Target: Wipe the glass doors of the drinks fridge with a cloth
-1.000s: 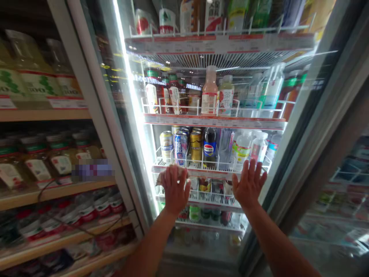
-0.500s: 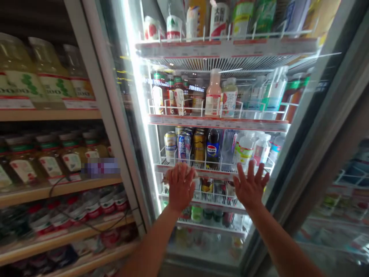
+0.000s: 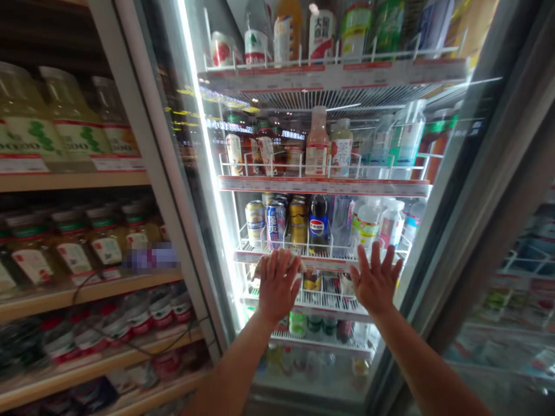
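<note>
A lit drinks fridge with a glass door (image 3: 277, 384) stands in front of me. My left hand (image 3: 280, 289) lies against the glass with its fingers held close together. Under its fingers is a pale, crumpled cloth (image 3: 298, 263), mostly hidden by the hand, showing at the fingertips. My right hand (image 3: 376, 283) rests on the glass further right, fingers spread and holding nothing. Behind the glass, between and above the hands, are a cola bottle (image 3: 318, 224), gold cans (image 3: 298, 222) and a blue can (image 3: 274, 224).
Wooden shelves (image 3: 73, 180) with bottled juices and jars stand on the left. A thin dark cable (image 3: 130, 346) hangs across the lower ones. The metal door frame (image 3: 466, 231) runs along the right, beside another glass panel with goods behind it.
My left hand has slid slightly right and down across the glass with the cloth. My right hand stays in nearly the same place. The view has shifted a little.
</note>
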`<move>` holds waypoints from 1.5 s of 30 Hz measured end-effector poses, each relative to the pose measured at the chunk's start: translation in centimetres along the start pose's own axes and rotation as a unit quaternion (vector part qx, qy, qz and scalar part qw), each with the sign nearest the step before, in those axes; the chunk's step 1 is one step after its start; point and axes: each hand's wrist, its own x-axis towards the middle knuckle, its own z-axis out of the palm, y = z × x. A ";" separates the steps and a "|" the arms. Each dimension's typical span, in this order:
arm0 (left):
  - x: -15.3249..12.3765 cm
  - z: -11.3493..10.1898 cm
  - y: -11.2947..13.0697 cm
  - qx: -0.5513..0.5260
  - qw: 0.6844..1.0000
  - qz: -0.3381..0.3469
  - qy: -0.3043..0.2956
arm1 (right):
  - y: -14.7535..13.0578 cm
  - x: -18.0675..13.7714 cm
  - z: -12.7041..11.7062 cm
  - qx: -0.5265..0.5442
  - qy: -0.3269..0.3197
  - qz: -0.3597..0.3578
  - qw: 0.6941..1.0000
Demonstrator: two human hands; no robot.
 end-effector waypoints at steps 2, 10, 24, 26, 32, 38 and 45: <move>1.6 -0.3 -0.9 0.001 1.000 -0.002 0.021 | 0.0 -0.1 0.1 0.004 -0.001 0.003 1.000; 5.7 -0.6 -0.2 -0.018 0.996 -0.050 0.066 | -0.1 -0.4 0.3 0.008 -0.002 0.025 1.000; 7.4 -0.1 3.2 -0.025 0.999 0.020 0.039 | -0.2 -0.6 0.5 0.016 0.007 0.033 0.999; 4.8 0.8 4.2 -0.026 0.995 0.099 0.008 | -0.1 -0.6 0.5 0.014 0.006 0.030 0.999; 9.1 -0.5 1.0 -0.019 0.998 0.031 0.051 | 0.0 -0.7 0.6 0.010 0.000 0.031 0.999; 5.5 0.3 3.2 -0.023 0.999 -0.002 0.026 | 0.0 -0.7 0.5 0.017 0.002 0.032 0.999; 7.8 -0.1 2.1 -0.007 0.999 0.040 0.028 | -0.1 -0.6 0.4 0.025 0.006 0.036 0.999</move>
